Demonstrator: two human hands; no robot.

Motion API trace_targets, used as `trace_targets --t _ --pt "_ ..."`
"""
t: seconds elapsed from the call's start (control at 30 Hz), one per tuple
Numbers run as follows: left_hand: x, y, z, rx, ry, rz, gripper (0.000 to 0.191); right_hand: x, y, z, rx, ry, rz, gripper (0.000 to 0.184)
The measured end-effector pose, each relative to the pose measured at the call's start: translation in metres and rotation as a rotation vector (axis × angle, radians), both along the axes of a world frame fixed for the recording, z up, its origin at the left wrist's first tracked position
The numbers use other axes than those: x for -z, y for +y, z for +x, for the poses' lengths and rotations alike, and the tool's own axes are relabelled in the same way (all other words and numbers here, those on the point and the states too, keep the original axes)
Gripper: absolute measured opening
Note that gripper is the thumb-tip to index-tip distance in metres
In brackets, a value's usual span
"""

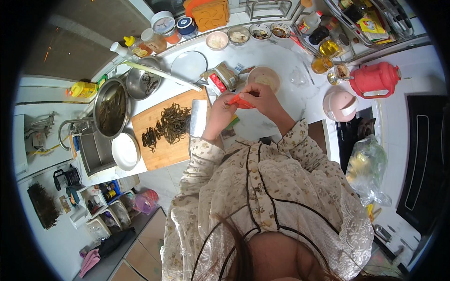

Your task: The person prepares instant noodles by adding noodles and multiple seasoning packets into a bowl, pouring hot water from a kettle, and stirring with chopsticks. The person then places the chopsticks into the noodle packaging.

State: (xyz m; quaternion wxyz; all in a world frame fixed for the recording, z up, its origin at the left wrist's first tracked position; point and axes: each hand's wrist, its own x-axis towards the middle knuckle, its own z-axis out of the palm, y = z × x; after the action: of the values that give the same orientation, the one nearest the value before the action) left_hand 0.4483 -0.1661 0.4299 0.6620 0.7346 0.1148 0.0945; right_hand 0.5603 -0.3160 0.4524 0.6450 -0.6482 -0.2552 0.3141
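Between my two hands is a small red plastic packet [245, 102]. My left hand [222, 114] pinches its left end, and my right hand [263, 100] grips the right side from above. Just beyond the right hand stands a pink bowl [254, 74] with pale food in it. An opened brown and red food bag [225, 78] lies past my left hand. To the left, a cleaver [198, 117] rests on the right part of a wooden cutting board [168, 154]. Dark cut kelp strips [174, 123] are heaped on that board beside the blade.
A long scallion [161, 74] lies across a steel bowl [135, 82] and a plate [190, 65]. Farther left are a steel basin [127, 121] of dark liquid, a white bowl [126, 151] and the sink [93, 151]. A pink kettle [339, 105] and red jug [372, 79] stand right.
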Motion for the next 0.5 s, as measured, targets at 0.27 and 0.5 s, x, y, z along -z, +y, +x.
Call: trace_targets --t 0.27,0.5 --pt "-0.028 0.003 0.0 -0.031 0.075 0.125 0.018 -0.026 -0.002 -0.001 -0.067 -0.415 -0.126 0.017" --pt "-0.064 0.02 0.001 0.173 -0.021 0.401 0.012 -0.055 0.001 0.016 -0.415 -0.747 -0.237 0.021"
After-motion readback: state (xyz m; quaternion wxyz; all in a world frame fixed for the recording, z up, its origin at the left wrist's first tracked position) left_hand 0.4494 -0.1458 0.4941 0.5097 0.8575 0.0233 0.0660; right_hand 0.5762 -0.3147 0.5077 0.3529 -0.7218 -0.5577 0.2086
